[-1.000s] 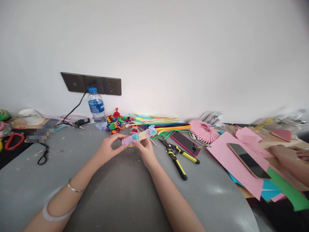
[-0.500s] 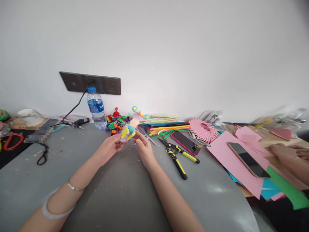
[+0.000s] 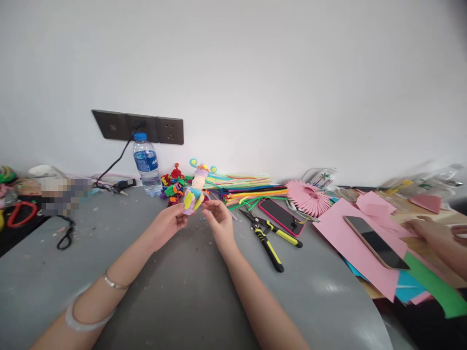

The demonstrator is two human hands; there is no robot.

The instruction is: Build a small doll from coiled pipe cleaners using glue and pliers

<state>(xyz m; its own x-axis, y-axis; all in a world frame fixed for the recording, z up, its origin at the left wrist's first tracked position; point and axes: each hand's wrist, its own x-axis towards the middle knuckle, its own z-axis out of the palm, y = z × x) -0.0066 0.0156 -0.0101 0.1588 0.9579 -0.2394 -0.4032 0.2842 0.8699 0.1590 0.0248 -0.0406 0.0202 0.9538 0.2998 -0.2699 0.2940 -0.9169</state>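
Head view, and the left hand [image 3: 168, 223] pinches the fuzzy figure [image 3: 199, 182] by its lower end, upright, a low grip that likely keeps the curled antennae [image 3: 193, 162] clear. The right hand [image 3: 221, 223] hovers alongside, thumb and fingers parted; whether it touches, I can't tell. Pliers [image 3: 265, 243] sit just right of it, probably for easy reach. Beyond the left hand, the bottle [image 3: 147, 180] wears a blue label [image 3: 146, 161], unreadable here.

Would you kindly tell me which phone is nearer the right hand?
The pink-edged phone, beside the pliers; the other phone lies farther off, on pink paper.
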